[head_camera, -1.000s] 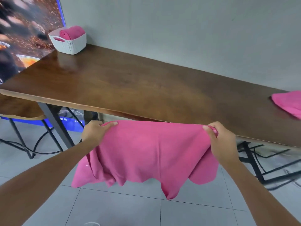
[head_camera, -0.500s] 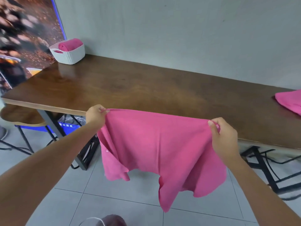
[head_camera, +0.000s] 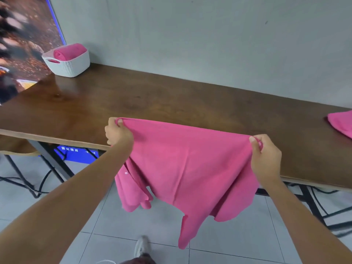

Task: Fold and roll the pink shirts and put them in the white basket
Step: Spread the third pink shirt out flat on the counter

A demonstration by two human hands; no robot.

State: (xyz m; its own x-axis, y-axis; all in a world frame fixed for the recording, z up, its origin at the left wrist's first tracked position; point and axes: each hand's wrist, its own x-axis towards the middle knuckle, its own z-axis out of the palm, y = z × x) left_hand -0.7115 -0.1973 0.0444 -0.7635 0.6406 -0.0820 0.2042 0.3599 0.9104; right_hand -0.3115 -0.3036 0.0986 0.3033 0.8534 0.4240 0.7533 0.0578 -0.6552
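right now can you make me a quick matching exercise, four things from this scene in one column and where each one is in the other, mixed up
Things:
1. held pink shirt
2. rolled pink shirt
3. white basket
4. second loose pink shirt

Places:
A. far left corner of the wooden table, by the wall
B. lying at the table's right end, cut off by the picture's edge
C. stretched between the left hand and right hand, hanging over the table's near edge
D. inside the basket

Pairs: 1-C, 2-D, 3-A, 4-B
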